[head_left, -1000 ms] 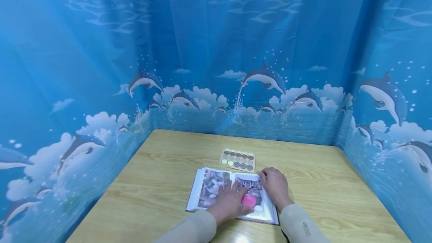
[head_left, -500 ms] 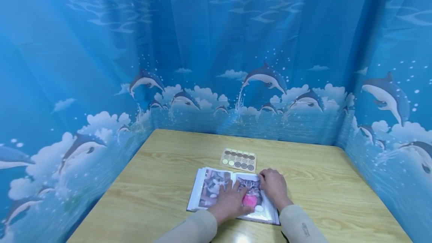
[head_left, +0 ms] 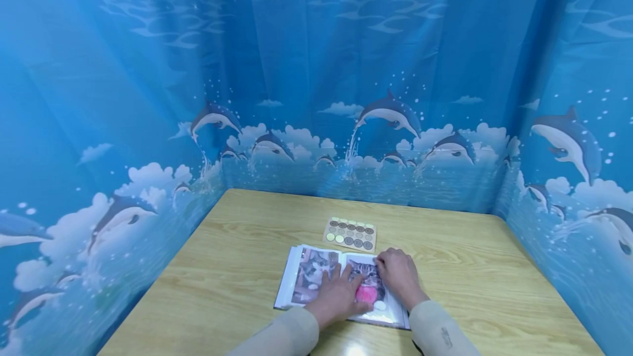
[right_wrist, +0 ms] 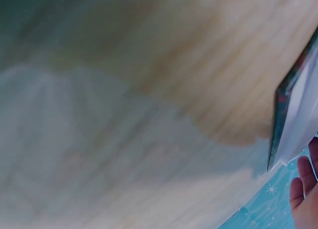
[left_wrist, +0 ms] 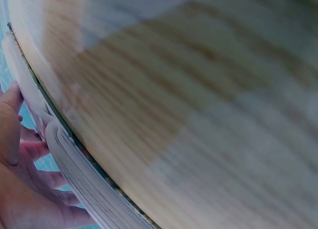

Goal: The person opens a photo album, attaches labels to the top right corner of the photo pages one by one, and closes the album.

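An open photo album (head_left: 395, 312) lies on the table, a cat picture on each page; the right-hand picture also has a bright pink patch. My left hand (head_left: 337, 296) rests spread across the middle of the album, its fingers reaching over both pages. In the left wrist view, straight fingers (left_wrist: 54, 179) lie along the page stack (left_wrist: 74, 169). My right hand (head_left: 401, 274) is at the upper right corner of the right page, its curled fingers and thumb pinching the page edge there. Its fingertips are partly out of sight in the right wrist view, beside the album cover (right_wrist: 282, 102).
A card (head_left: 349, 234) bearing rows of round brown, beige and pale yellow stickers lies just behind the album. The wooden table (head_left: 217, 279) runs out to both sides. Blue curtains (head_left: 306, 70) printed with dolphins stand along its back and sides.
My right hand has shifted slightly left and inward over the right page's corner. The left hand stays in place on the album.
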A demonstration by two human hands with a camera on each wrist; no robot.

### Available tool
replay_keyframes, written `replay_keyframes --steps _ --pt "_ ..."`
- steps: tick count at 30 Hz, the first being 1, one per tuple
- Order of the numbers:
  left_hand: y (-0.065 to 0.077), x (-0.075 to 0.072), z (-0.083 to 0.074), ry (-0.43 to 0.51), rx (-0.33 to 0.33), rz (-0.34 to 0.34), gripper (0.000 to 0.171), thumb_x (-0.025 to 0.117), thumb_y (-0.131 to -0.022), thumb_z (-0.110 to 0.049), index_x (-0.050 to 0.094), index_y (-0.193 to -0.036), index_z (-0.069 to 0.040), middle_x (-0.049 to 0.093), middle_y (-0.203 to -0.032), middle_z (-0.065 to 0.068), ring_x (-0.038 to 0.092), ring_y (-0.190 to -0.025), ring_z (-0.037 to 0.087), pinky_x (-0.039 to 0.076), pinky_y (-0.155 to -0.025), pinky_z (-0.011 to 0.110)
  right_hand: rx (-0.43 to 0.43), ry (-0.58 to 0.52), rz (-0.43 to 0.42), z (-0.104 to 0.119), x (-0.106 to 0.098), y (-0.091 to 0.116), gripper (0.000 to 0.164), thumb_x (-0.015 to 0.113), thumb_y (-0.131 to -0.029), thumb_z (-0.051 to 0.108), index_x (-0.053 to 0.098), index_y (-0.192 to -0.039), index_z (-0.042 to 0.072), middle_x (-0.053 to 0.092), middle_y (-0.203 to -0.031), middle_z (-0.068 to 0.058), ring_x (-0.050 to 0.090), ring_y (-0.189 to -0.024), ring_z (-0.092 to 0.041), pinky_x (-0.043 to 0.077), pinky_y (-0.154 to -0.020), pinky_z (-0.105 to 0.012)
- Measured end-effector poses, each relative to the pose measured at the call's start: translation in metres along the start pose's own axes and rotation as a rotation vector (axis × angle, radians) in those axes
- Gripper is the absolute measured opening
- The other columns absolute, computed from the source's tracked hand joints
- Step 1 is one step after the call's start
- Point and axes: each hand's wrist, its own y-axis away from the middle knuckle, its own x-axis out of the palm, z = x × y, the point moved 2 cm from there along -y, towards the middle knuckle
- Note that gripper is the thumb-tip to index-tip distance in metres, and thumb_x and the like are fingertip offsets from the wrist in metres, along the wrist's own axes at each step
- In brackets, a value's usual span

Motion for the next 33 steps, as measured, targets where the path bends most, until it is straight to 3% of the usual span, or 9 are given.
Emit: replay_keyframes --steps 14,22,33 --pt "0.0 0.002 -0.001 0.005 0.002 -0.001 0.083 0.056 -0.083 -0.074 0.04 -0.152 -0.031 0.032 -0.158 0.013 0.028 -0.143 0.042 0.025 -0.113 0.063 -0.055 0.049 0.024 0.003 -0.002 0.003 0.01 0.072 -0.089 0.019 0.075 -0.094 0.01 0.068 -0.088 -0.004 0.063 -0.086 -0.024 0.052 -0.085 -0.049" --pt "0.0 0.002 0.001 0.018 0.001 -0.001 0.085 0.054 -0.082 -0.075 0.039 -0.153 -0.032 0.03 -0.159 0.013 0.027 -0.144 0.042 0.024 -0.113 0.063 -0.119 0.077 0.049 0.003 -0.002 0.01 0.019 0.068 -0.09 0.014 0.075 -0.107 0.009 0.068 -0.102 -0.007 0.061 -0.097 -0.026 0.05 -0.089 -0.049" --pt "-0.002 0.003 0.002 0.017 -0.014 0.004 0.086 0.055 -0.082 -0.076 0.04 -0.152 -0.029 0.03 -0.159 0.012 0.026 -0.144 0.041 0.023 -0.114 0.063 -0.183 0.153 0.128 0.009 -0.003 0.02 0.041 0.061 -0.098 0.033 0.065 -0.126 0.005 0.062 -0.126 -0.014 0.054 -0.12 -0.034 0.041 -0.103 -0.056"
